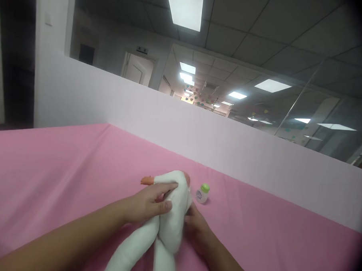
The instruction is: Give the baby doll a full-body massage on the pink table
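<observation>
A baby doll (173, 215) in white clothing lies on its side on the pink sheet, its legs stretched toward me. One orange-toned doll hand (147, 180) pokes out of a sleeve at the left; only a sliver of the head shows at the top. My left hand (157, 200) grips the doll's front, thumb and forefinger pressed on the white cloth. On the other side, my right hand (196, 228) is curled against the doll's back, its fingertips partly hidden behind the body and a fold of the cloth.
A small clear bottle (202, 194) with a green cap stands just right of the doll, close to my right hand. The pink sheet (255, 226) has wrinkles and meets a low white wall (181, 129). Above that wall runs a glass pane with ceiling lights showing in it.
</observation>
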The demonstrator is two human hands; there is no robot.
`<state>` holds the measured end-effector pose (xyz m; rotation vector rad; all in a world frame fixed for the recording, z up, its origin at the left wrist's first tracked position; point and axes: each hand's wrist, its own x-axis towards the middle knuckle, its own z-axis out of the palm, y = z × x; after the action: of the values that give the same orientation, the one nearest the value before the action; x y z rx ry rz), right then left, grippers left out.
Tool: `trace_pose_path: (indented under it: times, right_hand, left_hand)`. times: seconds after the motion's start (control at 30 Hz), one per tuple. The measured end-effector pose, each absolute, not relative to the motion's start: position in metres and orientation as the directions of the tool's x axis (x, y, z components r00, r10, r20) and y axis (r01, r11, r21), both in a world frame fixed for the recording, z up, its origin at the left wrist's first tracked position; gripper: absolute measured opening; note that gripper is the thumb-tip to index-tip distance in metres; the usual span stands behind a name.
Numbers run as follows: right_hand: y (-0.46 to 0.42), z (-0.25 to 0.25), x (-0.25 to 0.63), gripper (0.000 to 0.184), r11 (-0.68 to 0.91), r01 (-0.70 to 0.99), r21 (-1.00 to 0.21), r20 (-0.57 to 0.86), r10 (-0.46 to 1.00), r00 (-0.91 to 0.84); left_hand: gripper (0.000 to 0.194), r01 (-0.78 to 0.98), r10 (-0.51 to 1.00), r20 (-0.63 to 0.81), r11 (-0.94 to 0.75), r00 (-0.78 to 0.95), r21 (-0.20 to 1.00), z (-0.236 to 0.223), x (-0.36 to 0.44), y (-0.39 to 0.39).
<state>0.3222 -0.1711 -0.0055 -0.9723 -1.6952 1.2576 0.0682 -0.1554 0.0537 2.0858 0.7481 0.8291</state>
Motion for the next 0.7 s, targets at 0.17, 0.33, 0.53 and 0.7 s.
trace_pose_path:
  times: [0.17, 0.33, 0.53, 0.7]
  right_hand:
    - [-0.173, -0.019, 0.326, 0.086, 0.014, -0.127, -0.992, 0.07, 0.89, -0.45]
    - [-0.178, -0.02, 0.324, 0.086, -0.205, -0.27, -0.941, -0.032, 0.846, -0.533]
    - [-0.181, -0.009, 0.321, 0.044, -0.289, -0.33, -0.899, -0.094, 0.861, -0.5]
    - [-0.183, -0.01, 0.324, 0.037, -0.268, -0.319, -0.909, -0.105, 0.888, -0.448]
  left_hand:
    - [0.082, 0.121, 0.517, 0.477, -0.758, 0.711, 0.641, 0.045, 0.086, -0.163]
    - [0.103, 0.144, 0.424, 0.491, -0.848, 0.761, 0.51, 0.037, 0.104, -0.178]
    - [0.108, 0.153, 0.501, 0.528, -0.809, 0.686, 0.568, 0.02, 0.108, -0.175]
    - [0.021, 0.217, 0.702, 0.612, -0.703, 0.365, 0.677, 0.018, 0.107, -0.159]
